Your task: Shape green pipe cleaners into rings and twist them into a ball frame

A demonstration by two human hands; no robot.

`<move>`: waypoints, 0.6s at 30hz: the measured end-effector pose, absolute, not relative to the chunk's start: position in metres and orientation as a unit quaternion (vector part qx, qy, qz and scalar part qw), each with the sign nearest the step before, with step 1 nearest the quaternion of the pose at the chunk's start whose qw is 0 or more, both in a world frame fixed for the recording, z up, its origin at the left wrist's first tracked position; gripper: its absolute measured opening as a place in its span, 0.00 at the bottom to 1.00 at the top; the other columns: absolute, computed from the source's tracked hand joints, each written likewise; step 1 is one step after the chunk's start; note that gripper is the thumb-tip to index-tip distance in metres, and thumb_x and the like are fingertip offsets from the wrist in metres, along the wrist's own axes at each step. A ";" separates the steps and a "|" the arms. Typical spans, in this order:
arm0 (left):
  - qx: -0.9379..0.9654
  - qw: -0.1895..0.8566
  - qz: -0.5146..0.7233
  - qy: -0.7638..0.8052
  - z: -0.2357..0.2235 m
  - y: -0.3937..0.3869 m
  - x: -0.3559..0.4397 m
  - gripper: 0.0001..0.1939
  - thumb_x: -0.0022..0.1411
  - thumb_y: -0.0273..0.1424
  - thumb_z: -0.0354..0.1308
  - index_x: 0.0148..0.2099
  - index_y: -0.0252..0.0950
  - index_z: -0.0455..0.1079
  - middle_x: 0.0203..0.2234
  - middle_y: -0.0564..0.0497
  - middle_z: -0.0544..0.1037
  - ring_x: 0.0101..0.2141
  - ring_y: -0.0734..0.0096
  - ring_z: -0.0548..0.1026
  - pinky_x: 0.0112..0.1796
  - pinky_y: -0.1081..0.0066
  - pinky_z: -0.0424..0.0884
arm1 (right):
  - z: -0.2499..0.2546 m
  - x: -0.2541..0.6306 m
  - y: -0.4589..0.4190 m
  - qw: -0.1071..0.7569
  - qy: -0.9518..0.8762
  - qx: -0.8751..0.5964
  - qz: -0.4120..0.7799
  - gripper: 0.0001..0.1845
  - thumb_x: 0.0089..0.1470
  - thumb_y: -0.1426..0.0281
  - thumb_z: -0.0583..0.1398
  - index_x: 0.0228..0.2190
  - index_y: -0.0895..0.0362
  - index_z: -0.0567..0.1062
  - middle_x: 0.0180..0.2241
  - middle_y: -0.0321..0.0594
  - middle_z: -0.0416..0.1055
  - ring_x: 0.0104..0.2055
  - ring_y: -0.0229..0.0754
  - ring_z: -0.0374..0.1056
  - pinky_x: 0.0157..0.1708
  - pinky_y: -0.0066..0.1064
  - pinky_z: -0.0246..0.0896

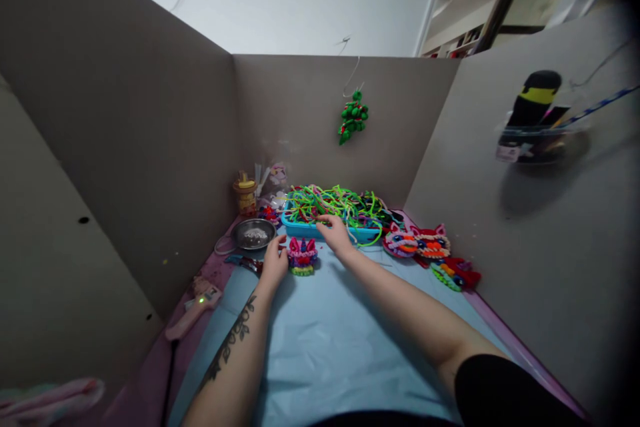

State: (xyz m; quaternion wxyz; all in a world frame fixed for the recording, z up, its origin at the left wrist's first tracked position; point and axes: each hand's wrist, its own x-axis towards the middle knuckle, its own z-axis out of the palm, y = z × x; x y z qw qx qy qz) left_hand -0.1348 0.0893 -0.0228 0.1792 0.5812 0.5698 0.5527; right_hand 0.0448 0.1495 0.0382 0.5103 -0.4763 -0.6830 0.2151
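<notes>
My left hand (275, 261) rests on the blue cloth (320, 347), its fingers loosely bent and apart. Right beside its fingertips sits a small pink, purple and blue fuzzy figure (303, 255) with pointed ears and a yellow-green lower edge. Whether the fingers touch it I cannot tell. Over the front rim of a blue basket (300, 231), my right hand (336, 235) reaches with thumb and forefinger slightly apart. Nothing shows clearly between them. A tangled heap of green, red and other coloured fuzzy strands (340, 203) fills the basket.
A metal bowl (253, 234) with white bits stands at left, near dark-bladed pliers or scissors (244, 261). A pink glue gun (195, 313) lies at the left edge. Finished fuzzy animal faces (433, 243) lie at right. A green ornament (354, 117) hangs on the back panel.
</notes>
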 end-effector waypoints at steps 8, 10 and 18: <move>0.557 0.201 0.587 0.551 -0.024 0.091 -0.134 0.19 0.52 0.21 0.50 0.47 0.35 0.67 0.41 0.43 0.73 0.37 0.67 0.72 0.42 0.64 0.67 | 0.030 0.049 0.143 0.457 -0.748 -0.433 0.210 0.12 0.42 0.75 0.57 0.32 0.55 0.76 0.35 0.40 0.68 0.42 0.42 0.63 0.46 0.35 0.57; 0.547 0.213 0.590 0.554 -0.022 0.089 -0.134 0.19 0.51 0.20 0.50 0.47 0.34 0.67 0.41 0.43 0.73 0.37 0.66 0.72 0.43 0.64 0.67 | 0.017 0.049 0.138 0.467 -0.718 -0.453 0.248 0.19 0.40 0.77 0.55 0.37 0.55 0.73 0.38 0.40 0.67 0.41 0.41 0.64 0.44 0.34 0.59; 0.515 0.249 0.534 0.623 -0.019 0.074 -0.133 0.23 0.47 0.17 0.54 0.48 0.34 0.66 0.38 0.41 0.75 0.41 0.59 0.72 0.45 0.63 0.63 | -0.034 0.054 0.102 0.462 -0.529 -0.532 0.473 0.26 0.35 0.75 0.57 0.41 0.56 0.69 0.43 0.45 0.69 0.43 0.45 0.66 0.37 0.33 0.62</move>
